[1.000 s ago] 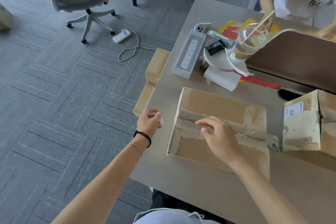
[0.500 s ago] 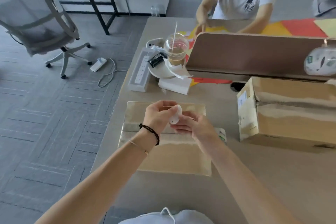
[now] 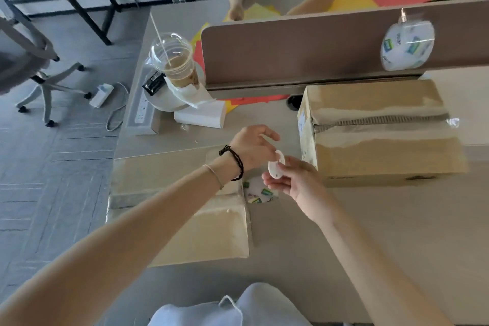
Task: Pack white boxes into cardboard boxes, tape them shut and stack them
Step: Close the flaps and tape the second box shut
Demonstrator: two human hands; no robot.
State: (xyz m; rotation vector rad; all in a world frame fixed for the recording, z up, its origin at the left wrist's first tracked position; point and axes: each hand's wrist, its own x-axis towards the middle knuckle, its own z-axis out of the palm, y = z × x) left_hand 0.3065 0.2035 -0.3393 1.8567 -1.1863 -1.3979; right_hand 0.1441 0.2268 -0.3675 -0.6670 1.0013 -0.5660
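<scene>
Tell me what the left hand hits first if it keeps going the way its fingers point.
Probably the taped cardboard box on the right: the left hand points toward its near-left side. Depth is unclear, so it might pass over the table.

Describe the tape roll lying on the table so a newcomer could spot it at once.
Start at the big taped cardboard box on the table's right, then look left toward the flatter box. Between them, under the hands, lies the tape roll: round, clear, with green and blue logos.
</scene>
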